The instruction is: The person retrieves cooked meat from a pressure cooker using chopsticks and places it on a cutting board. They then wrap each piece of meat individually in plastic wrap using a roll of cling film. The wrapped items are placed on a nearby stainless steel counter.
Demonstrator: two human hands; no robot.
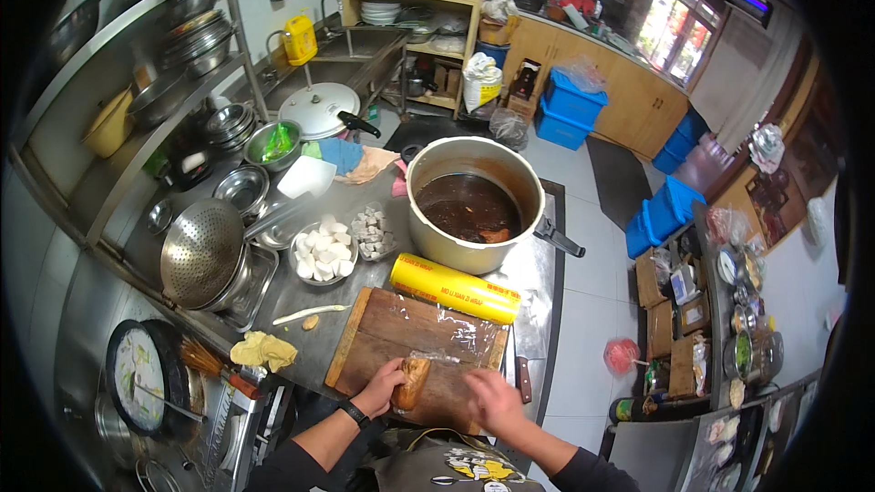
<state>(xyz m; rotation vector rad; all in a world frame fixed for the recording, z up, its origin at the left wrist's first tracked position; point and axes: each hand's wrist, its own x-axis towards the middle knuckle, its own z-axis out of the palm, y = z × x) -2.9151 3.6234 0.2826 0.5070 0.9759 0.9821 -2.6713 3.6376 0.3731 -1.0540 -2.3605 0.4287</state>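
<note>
My left hand (384, 386) grips the left side of a brown, loaf-shaped piece of food (412, 383), with clear plastic film around it, over a wooden cutting board (383, 328). To its right, my right hand (489, 400) is blurred above the board's right part, its fingers apart and nothing seen in them. More clear film (465, 331) lies across the board. Along the board's far edge lies a yellow roll box of cling wrap (454, 287). A cleaver (523, 379) with a wooden handle rests right of the board.
Beyond the wrap stands a large metal pot (472, 253) of dark liquid. A bowl of white chunks (322, 253), a container of grey cubes (372, 231), a scallion stalk (311, 314) and a yellow cloth (264, 350) are to the left. A perforated strainer (202, 253) stands farther left.
</note>
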